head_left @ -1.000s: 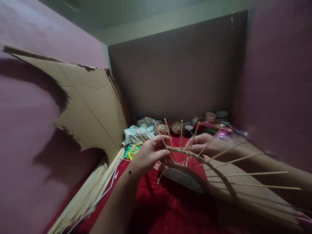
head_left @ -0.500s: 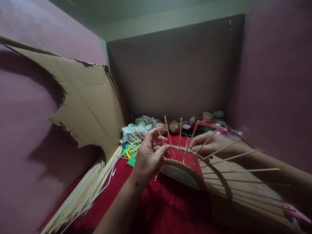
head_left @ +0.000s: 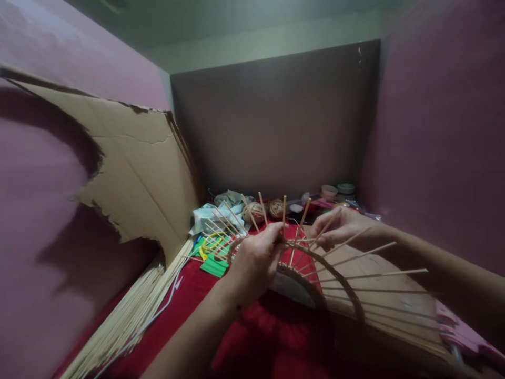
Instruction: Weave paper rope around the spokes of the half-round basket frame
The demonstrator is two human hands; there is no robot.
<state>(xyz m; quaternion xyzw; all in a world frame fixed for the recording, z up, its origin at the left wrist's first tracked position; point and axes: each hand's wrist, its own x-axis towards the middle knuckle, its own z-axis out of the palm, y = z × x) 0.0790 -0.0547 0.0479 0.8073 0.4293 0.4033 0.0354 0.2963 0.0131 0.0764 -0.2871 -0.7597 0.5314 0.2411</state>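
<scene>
A half-woven basket (head_left: 345,284) is tilted towards me, its thin wooden stakes fanning outward through a braided cord band. My left hand (head_left: 256,258) is closed on that band near its top, thumb and fingers pressed around it beside an upright stake. To the right, my right hand (head_left: 335,229) pinches a thin weaving cord (head_left: 302,240), which runs level from the band past the stakes. The pinching fingertips are partly behind a stake. Below the band, the basket's round base (head_left: 295,287) shows a pale inner face with a braided edge.
Long loose sticks (head_left: 130,316) lie along the left wall with a white cable. Behind stand balls of twine (head_left: 254,212), a crumpled light-blue cloth (head_left: 205,218) and small bowls (head_left: 329,192). Torn cardboard (head_left: 134,158) leans left. Pink scissors-like handles (head_left: 457,329) lie at right. Red cloth (head_left: 189,321) covers the surface.
My left hand has shifted right along the band and closed over it. My right hand has drawn slightly away from the band, with the cord now stretched between. The view has shifted a little.
</scene>
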